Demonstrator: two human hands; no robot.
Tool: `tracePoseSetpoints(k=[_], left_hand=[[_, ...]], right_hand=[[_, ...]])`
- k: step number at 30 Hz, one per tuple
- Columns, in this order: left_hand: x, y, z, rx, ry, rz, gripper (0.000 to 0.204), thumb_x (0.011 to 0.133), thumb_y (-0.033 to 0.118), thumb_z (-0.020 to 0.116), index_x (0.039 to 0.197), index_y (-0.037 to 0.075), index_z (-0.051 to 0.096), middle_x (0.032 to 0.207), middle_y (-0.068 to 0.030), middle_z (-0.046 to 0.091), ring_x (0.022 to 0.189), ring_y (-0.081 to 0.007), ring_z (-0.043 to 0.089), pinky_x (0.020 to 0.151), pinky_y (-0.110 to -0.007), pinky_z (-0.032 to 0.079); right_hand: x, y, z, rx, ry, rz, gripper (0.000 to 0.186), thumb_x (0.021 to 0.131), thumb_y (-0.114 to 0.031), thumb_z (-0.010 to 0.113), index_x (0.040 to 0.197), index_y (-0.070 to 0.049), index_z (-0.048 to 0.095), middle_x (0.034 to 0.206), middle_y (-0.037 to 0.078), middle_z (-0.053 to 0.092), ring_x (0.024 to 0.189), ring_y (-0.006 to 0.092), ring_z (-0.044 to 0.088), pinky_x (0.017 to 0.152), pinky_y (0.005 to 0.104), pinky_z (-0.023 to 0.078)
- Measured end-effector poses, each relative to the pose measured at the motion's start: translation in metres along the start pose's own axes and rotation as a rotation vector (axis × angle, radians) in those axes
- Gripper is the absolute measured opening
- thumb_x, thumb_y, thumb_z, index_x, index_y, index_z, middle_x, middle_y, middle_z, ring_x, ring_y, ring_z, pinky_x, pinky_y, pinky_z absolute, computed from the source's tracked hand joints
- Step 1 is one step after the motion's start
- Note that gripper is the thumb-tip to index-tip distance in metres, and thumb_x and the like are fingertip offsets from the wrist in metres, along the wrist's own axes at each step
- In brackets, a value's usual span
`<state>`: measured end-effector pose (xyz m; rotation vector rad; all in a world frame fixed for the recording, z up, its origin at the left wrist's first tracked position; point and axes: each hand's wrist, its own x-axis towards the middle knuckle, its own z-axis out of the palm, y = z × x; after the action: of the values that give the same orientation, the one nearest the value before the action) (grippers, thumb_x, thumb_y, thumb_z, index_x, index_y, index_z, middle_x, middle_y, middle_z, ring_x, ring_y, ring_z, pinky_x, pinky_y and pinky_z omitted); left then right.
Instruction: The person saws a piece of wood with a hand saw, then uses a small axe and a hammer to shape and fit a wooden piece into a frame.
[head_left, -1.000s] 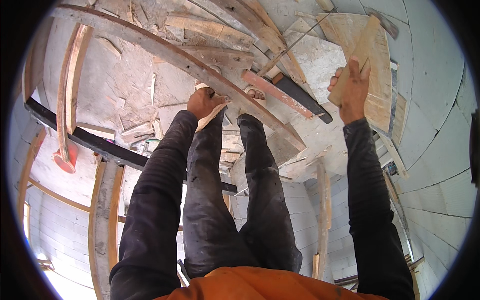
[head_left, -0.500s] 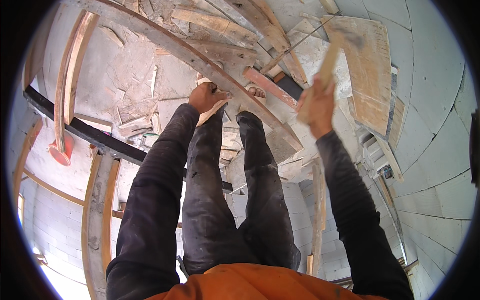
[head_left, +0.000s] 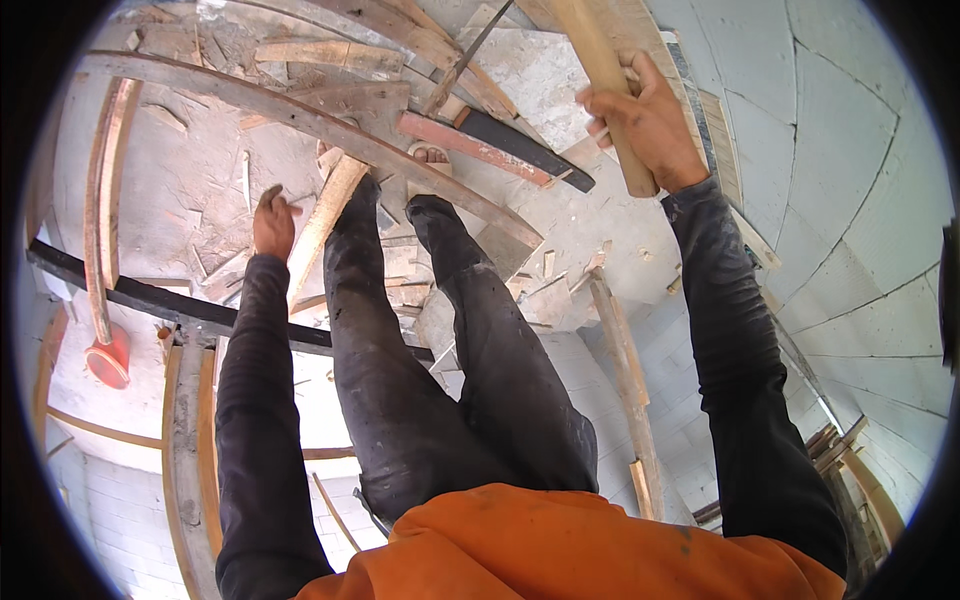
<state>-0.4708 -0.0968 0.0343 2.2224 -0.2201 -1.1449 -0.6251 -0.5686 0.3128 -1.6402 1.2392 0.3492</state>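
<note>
My right hand [head_left: 655, 125] is wrapped round the thick wooden handle [head_left: 610, 90] of a tool. The handle rises past the upper edge of the picture, so the tool's head is out of view. Over on the left, my left hand [head_left: 273, 222] holds nothing, its fingers apart. Just right of it, a pale, freshly cut piece of wood [head_left: 328, 222] slants beside my left leg. Its upper end meets a long grey wooden beam [head_left: 300, 118] that crosses in front of my feet.
Wood chips and offcuts litter the floor [head_left: 205, 150]. Beyond the beam lie a reddish board [head_left: 470, 147] and a long black strip [head_left: 530, 150]. A black bar [head_left: 180, 305] crosses at left, near an orange-red bucket [head_left: 108, 358]. Pale block walls [head_left: 850, 200] rise at right.
My left hand has let go of the pale wood and moved left. My right hand has raised the tool, its head leaving the picture. The black strip has come into fuller view.
</note>
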Motion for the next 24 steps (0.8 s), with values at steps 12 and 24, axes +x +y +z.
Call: tracePoseSetpoints(k=[12,24], left_hand=[[-0.268,0.017,-0.094,-0.262,0.331,-0.232,0.049,0.091,0.013,0.046,0.132,-0.006,0.064,0.099,-0.0154,0.076,0.070,-0.0172,0.064,0.064,-0.030,0.051],[-0.446,0.128,-0.042,-0.456,0.424,-0.304,0.043,0.091,0.039,0.065,0.091,-0.003,0.075,0.075,-0.0109,0.069,0.069,-0.0206,0.063,0.070,-0.035,0.049]], right_hand=[[-0.196,0.261,-0.045,-0.510,-0.505,0.661,0.046,0.096,-0.046,0.070,0.101,-0.001,0.062,0.065,0.009,0.059,0.048,0.0224,0.058,0.044,0.0427,0.045],[-0.225,0.366,-0.084,-0.795,-0.696,-0.288,0.043,0.099,-0.039,0.061,0.119,-0.002,0.069,0.107,0.022,0.075,0.096,0.0392,0.073,0.085,0.0479,0.057]])
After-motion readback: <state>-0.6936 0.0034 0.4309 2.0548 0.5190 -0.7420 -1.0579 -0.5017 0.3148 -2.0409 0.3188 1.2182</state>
